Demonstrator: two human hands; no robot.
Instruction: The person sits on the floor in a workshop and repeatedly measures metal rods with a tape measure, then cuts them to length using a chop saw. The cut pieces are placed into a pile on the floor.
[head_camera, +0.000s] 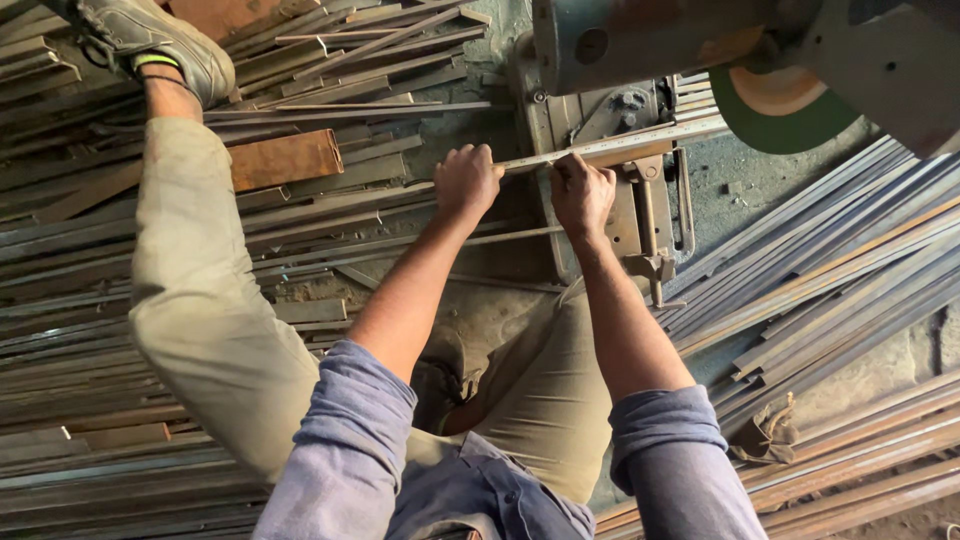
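- Your left hand (466, 183) is closed round the long metal strip (620, 147), gripping it just left of the saw's base.
- Your right hand (582, 192) is closed on the same strip, right beside the left, fingers curled over its top edge.
- Strip lies across the chop saw's vise (640, 190), running up and to the right toward the green cut-off wheel (780, 115); its far end passes under the wheel guard, so you can't see where it stops.
- Wheel sits raised, apart from the strip. No sparks, no contact w/ the metal: by the look of it the cut on this piece is not yet made, and you're at the positioning stage.
- Can't tell if the vise is clamped on the strip or just carrying it.
- Done so far, as far as it shows: strip picked out of the stock and laid in the saw, both hands lining it up.
- Left, judging from this: the cut itself.
- Piles of flat steel bars (830, 270) lie on the floor to the right of the saw, more bars (90, 300) to the left, w/ a rusty flat plate (285, 158) on top of them. Can't tell which are cut and which are raw stock.
- Your left leg stretches over the left pile, shoe (150, 35) resting on the bars near the top edge.
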